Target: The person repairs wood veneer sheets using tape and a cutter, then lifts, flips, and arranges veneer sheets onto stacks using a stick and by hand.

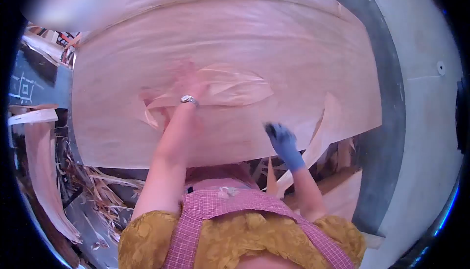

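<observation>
My bare left hand (190,80), with a watch (189,100) at its wrist, lies over the left end of a loose veneer piece (235,88) on a large veneer sheet (293,49); its fingers are smeared by motion. Right of it, my right hand (281,137), in a blue-grey glove, is closed just above the sheet's near edge. Something dark shows at its fingertips, too small to name. A torn flap (154,102) stands up from the sheet just left of my left forearm.
Long veneer strips (41,161) and shredded scraps (105,193) lie at the lower left. A curled strip (323,127) rises right of my right hand. A grey surface (426,137) runs along the right side. A blurred patch covers the upper left.
</observation>
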Demonstrator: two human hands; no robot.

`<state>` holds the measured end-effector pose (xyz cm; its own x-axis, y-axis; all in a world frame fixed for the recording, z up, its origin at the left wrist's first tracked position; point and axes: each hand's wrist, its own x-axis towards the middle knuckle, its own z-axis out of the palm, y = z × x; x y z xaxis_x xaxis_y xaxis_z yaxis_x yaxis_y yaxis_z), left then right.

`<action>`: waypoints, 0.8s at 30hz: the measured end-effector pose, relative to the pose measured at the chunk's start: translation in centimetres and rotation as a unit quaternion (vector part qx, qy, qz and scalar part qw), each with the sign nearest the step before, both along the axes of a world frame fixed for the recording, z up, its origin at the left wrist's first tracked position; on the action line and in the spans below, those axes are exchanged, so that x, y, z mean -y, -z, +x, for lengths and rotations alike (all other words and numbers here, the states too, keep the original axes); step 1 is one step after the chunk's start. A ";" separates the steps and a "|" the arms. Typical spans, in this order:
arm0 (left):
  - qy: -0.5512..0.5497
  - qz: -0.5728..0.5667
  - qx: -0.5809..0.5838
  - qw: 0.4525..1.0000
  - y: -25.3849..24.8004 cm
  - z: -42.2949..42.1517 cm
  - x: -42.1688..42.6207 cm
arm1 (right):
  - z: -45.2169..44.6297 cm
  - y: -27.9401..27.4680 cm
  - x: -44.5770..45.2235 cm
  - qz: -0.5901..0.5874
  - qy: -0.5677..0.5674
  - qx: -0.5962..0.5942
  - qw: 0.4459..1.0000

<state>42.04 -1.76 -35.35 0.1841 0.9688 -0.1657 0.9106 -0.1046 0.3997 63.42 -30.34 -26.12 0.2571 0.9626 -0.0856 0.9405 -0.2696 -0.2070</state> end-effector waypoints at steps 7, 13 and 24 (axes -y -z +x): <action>0.133 0.054 -0.081 0.986 -4.0 -10.5 1.0 | -5.0 4.5 -16.2 -0.100 0.005 0.006 0.995; 0.102 0.089 0.000 0.991 -3.9 -27.5 11.4 | -2.8 9.2 -15.4 -0.045 0.012 -0.003 0.999; -0.135 -0.257 -0.232 0.928 -11.4 -59.9 41.9 | -1.3 5.8 -18.8 -0.020 0.025 -0.059 0.998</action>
